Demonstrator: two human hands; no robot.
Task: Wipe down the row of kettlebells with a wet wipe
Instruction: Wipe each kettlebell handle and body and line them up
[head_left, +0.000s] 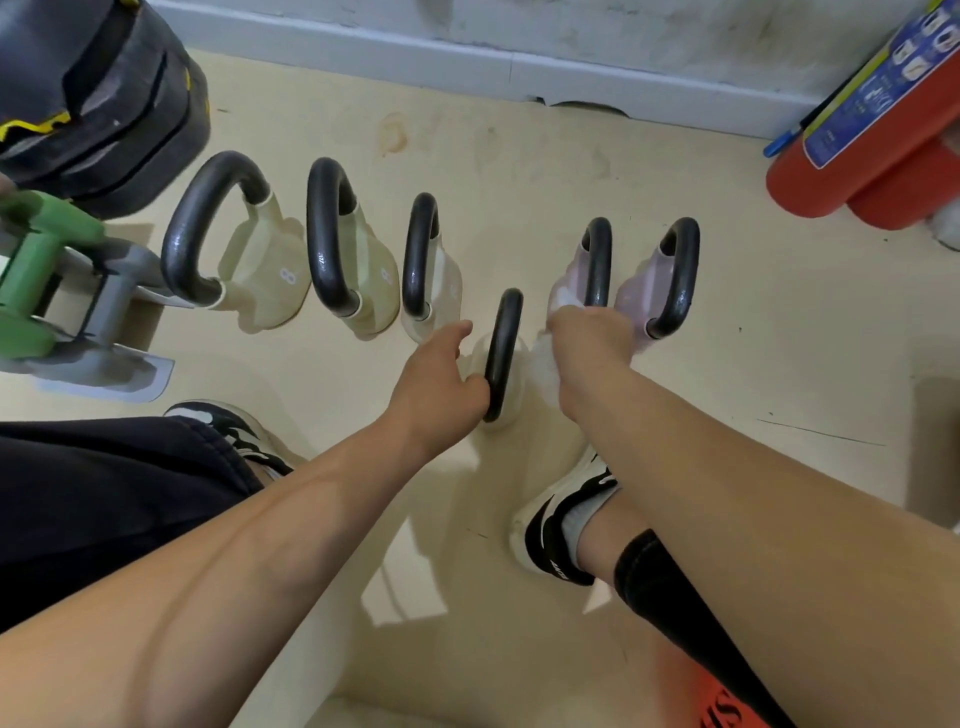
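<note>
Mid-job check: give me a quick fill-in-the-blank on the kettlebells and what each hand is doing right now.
1. The row holds ___ kettlebells in all.
2. The left hand steadies the pulled-forward kettlebell by its black ___.
3. The right hand holds the white ___.
4. The two kettlebells at the right end have ___ bodies.

Missing words: six; handle; wet wipe; pink

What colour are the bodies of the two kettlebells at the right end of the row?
Pale pink, with black handles; the head view shows it.

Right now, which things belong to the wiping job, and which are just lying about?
Job: wet wipe in right hand; left hand on the pulled-out kettlebell; cream kettlebells; pink kettlebells.
Lying about: green dumbbell; red extinguishers; black weight stack.
</note>
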